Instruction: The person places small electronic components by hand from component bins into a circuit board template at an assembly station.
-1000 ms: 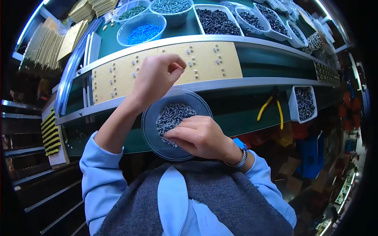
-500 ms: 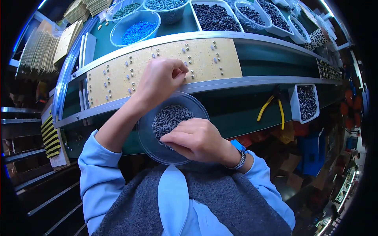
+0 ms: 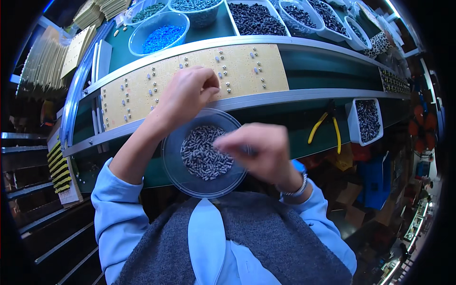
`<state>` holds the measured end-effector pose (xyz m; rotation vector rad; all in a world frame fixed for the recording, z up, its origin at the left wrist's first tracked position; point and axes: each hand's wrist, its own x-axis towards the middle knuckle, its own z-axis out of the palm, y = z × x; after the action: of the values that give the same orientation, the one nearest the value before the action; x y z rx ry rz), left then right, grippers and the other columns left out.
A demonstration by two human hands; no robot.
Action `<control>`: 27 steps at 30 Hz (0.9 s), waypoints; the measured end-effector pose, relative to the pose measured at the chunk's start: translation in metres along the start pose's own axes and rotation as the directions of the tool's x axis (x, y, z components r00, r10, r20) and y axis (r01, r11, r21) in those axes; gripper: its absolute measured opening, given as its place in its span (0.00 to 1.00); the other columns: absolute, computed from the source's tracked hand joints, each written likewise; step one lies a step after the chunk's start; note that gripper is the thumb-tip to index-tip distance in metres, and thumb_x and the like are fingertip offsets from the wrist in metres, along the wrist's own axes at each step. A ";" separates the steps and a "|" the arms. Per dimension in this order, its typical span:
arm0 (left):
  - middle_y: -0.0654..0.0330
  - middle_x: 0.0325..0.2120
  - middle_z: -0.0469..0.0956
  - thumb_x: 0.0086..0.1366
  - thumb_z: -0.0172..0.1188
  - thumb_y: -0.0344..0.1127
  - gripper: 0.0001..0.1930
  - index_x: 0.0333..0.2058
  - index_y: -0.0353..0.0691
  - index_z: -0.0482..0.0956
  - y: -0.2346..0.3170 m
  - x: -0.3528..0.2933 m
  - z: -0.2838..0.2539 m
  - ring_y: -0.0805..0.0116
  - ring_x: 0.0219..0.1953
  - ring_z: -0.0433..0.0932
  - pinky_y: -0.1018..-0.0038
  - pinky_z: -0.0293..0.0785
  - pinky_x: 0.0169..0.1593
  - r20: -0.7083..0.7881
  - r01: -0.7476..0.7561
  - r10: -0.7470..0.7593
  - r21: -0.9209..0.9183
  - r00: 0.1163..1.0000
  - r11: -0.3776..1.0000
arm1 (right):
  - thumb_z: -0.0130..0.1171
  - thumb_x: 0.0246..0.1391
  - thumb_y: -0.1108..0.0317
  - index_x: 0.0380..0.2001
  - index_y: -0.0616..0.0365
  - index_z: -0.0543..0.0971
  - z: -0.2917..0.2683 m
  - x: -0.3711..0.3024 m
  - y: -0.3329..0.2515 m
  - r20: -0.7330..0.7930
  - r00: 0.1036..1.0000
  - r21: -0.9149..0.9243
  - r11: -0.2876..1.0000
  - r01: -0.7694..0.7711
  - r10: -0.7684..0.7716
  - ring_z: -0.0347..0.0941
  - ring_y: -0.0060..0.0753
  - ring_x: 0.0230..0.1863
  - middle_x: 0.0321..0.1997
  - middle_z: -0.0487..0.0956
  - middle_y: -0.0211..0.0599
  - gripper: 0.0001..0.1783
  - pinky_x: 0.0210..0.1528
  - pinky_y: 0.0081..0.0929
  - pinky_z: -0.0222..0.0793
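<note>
My left hand (image 3: 189,92) is over the near edge of a long tan circuit board (image 3: 266,61), thumb and fingertips drawn together in a pinch; whatever they hold is hidden. Small silvery round parts and pale grey capsule-like pieces stand in rows on the board. Below it is a clear round plastic bowl (image 3: 173,173) with many small grey capsule-shaped parts (image 3: 206,159). Above the right side of this bowl hangs my right hand (image 3: 261,149), blurred, its fingertips pressed together. Anything between those fingertips is too blurred to make out.
Aluminium rails (image 3: 256,99) border the board. Pliers with yellow handles (image 3: 337,135) and a white tray of small metal parts (image 3: 365,121) lie at right. Tubs of blue pieces (image 3: 164,38) and black parts (image 3: 256,19) line the back. Stacked boards (image 3: 45,64) stand at left.
My right hand has risen out of the grey parts and moved up and to the right. My left hand stays pinched over the board. The whole view has shifted slightly.
</note>
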<state>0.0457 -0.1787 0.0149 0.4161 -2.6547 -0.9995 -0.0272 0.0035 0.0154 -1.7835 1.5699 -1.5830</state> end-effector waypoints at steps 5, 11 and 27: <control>0.58 0.24 0.77 0.51 0.58 0.20 0.06 0.30 0.31 0.78 0.015 -0.019 -0.015 0.72 0.24 0.73 0.78 0.71 0.31 -0.065 0.109 -0.120 -0.149 0.991 0.983 | 0.62 0.46 0.77 0.30 0.63 0.81 -0.050 0.014 0.047 -0.378 0.909 -0.335 0.889 -0.312 0.176 0.72 0.27 0.24 0.29 0.81 0.38 0.06 0.28 0.17 0.70; 0.58 0.22 0.77 0.52 0.57 0.22 0.04 0.28 0.30 0.78 0.009 -0.037 -0.013 0.71 0.22 0.72 0.78 0.70 0.29 -0.093 0.061 -0.084 -0.223 0.992 0.973 | 0.62 0.46 0.77 0.27 0.64 0.81 -0.055 0.012 0.072 -0.218 0.975 -0.657 0.733 -0.176 0.039 0.69 0.27 0.25 0.28 0.79 0.37 0.03 0.28 0.20 0.68; 0.58 0.20 0.77 0.51 0.57 0.21 0.06 0.29 0.30 0.79 0.013 -0.032 -0.014 0.72 0.20 0.72 0.79 0.70 0.27 -0.101 0.086 -0.106 -0.186 0.989 0.979 | 0.61 0.44 0.75 0.23 0.61 0.81 -0.075 0.031 0.062 0.114 0.992 -0.750 0.659 0.052 0.052 0.66 0.30 0.26 0.27 0.77 0.34 0.02 0.33 0.23 0.67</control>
<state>0.0777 -0.1660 0.0293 0.5470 -2.4409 -1.1990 -0.1275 -0.0137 0.0103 -2.1872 2.3770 -0.7844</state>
